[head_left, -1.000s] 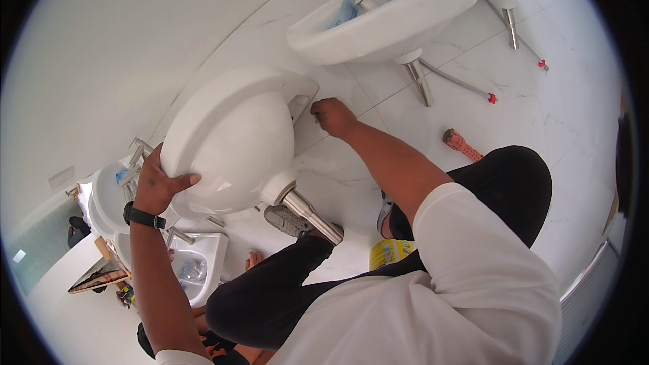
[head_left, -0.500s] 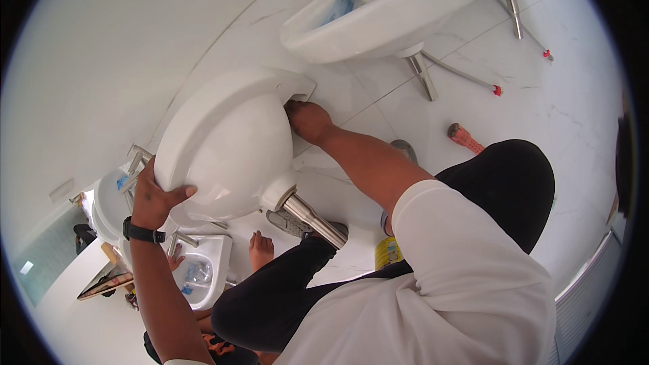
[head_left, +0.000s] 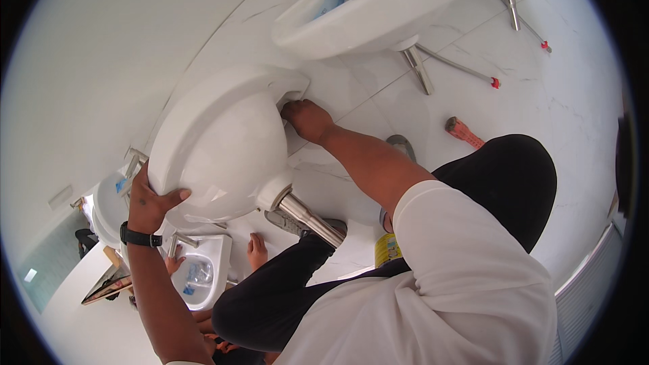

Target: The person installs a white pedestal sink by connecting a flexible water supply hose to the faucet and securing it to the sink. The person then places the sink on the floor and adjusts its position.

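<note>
A white ceramic wash basin [head_left: 216, 145] hangs against the white wall, seen from below, with a chrome drain pipe [head_left: 307, 216] coming off its underside. My left hand [head_left: 150, 199], with a black watch at the wrist, grips the basin's front rim. My right hand [head_left: 305, 119] reaches up behind the basin, where it meets the wall; its fingers are closed and their tips are hidden in the gap. Whether they hold anything cannot be made out.
A second white basin [head_left: 378, 13] with blue items inside is mounted further along, with chrome pipes [head_left: 419, 71] below. A third small basin [head_left: 199, 274] lies low left. A yellow can [head_left: 387, 250] and an orange tool [head_left: 463, 132] rest on the white marble floor. Another person's hand [head_left: 257, 251] shows below.
My right hand has pushed further in behind the basin toward the wall. My left hand slid lower along the basin's rim, and the view has shifted closer.
</note>
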The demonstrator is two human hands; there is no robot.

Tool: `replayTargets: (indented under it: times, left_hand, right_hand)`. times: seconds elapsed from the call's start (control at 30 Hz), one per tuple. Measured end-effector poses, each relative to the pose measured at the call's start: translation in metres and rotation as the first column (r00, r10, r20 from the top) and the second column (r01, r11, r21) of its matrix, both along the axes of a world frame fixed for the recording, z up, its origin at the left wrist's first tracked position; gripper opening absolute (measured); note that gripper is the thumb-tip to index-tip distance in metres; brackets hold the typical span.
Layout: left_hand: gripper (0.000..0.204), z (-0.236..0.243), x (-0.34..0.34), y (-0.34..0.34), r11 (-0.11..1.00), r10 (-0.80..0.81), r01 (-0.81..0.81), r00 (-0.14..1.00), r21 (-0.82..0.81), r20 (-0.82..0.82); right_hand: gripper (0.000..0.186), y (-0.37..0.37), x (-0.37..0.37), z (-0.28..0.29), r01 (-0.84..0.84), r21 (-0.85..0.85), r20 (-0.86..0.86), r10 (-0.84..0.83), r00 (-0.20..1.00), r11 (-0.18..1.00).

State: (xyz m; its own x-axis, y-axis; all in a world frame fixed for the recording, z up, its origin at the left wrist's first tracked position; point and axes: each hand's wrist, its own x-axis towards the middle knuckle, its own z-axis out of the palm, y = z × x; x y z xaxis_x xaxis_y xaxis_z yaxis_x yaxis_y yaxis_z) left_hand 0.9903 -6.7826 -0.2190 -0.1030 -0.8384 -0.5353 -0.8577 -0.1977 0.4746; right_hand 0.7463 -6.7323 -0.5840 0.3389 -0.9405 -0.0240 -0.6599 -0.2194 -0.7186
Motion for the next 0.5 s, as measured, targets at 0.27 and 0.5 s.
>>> replayTargets:
  times: [0.27, 0.5]
  left_hand:
    - [0.08, -0.001, 0.002, 0.002, 1.0, 0.009, -0.009, 1.0, -0.011, -0.004]
    - [0.081, -0.002, 0.005, 0.001, 1.0, 0.001, -0.001, 1.0, 0.007, 0.007]
  right_hand:
    - [0.018, 0.013, -0.046, 0.004, 0.075, 0.108, -0.014, -0.074, 0.997, 0.991]
    - [0.013, 0.019, -0.047, -0.007, 0.016, 0.155, -0.069, -0.006, 0.998, 0.988]
